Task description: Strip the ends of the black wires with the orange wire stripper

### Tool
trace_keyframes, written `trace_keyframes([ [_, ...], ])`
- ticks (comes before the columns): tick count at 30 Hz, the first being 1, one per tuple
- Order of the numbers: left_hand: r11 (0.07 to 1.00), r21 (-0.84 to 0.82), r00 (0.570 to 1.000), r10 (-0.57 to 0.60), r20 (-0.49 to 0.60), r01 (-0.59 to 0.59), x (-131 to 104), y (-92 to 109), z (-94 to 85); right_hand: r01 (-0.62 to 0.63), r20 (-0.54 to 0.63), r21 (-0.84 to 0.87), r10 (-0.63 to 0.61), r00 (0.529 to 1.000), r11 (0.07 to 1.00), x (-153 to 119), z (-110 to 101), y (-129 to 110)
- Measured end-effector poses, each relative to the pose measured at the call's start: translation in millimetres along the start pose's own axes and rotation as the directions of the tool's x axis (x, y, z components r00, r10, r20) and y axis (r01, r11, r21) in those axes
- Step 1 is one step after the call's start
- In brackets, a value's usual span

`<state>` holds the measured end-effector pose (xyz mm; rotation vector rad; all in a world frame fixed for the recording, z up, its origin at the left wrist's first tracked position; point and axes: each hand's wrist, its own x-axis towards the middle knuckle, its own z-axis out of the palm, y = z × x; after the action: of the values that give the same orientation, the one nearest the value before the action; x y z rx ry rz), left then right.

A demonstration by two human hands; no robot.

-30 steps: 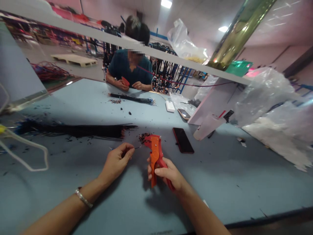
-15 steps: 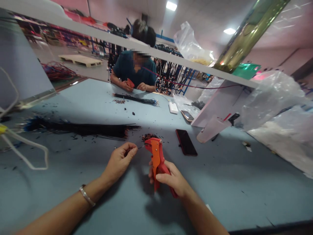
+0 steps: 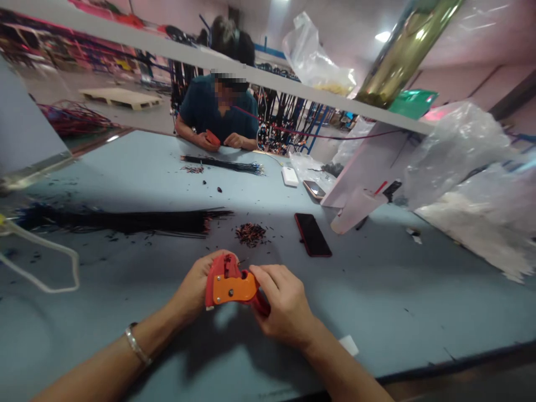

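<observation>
My right hand (image 3: 285,301) is closed around the handle of a red and orange wire stripper (image 3: 234,287), which is turned sideways with its jaw end to the left. Behind that jaw end is my left hand (image 3: 201,282), its fingers curled and mostly hidden by the tool. A short end of thin dark wire (image 3: 243,261) sticks out just past these fingers. Beyond my hands lies a small heap of cut black and copper-coloured bits (image 3: 251,234). To the left, a long bundle of black wires (image 3: 138,221) rests on the blue-grey table (image 3: 167,357).
A phone (image 3: 312,234) and a leaning white cup (image 3: 355,211) are on the right, near clear plastic bags (image 3: 460,151). A white cord loop (image 3: 75,265) hangs at left. Across the table a co-worker (image 3: 218,111) holds a red tool beside another wire bundle (image 3: 221,163).
The wire stripper has swung from upright to sideways and moved left against my left hand. The heap of bits, partly covered before, now shows fully. My view has shifted slightly.
</observation>
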<state>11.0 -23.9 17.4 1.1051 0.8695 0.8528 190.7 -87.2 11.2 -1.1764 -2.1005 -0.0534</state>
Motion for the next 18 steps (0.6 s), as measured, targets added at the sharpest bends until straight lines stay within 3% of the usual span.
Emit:
trace_keyframes([
  [5, 0.999, -0.044, 1.0, -0.015, 0.013, 0.016, -1.9, 3.9, 4.8, -0.001, -0.02, -0.063, 0.0, 1.0, 0.998, 1.0, 0.4, 2.0],
  [12, 0.998, -0.053, 0.992, 0.027, 0.12, -0.021, -2.5, -0.6, 2.5, -0.029, -0.018, -0.05, 0.029, 0.999, 0.998, -0.2, 1.5, 6.3],
  [18, 1.0, 0.027, 0.988, 0.01, 0.151, -0.015, -0.9, 0.5, 0.7, -0.034, -0.001, -0.035, 0.034, 0.999, 0.999, 0.5, 2.2, 6.4],
])
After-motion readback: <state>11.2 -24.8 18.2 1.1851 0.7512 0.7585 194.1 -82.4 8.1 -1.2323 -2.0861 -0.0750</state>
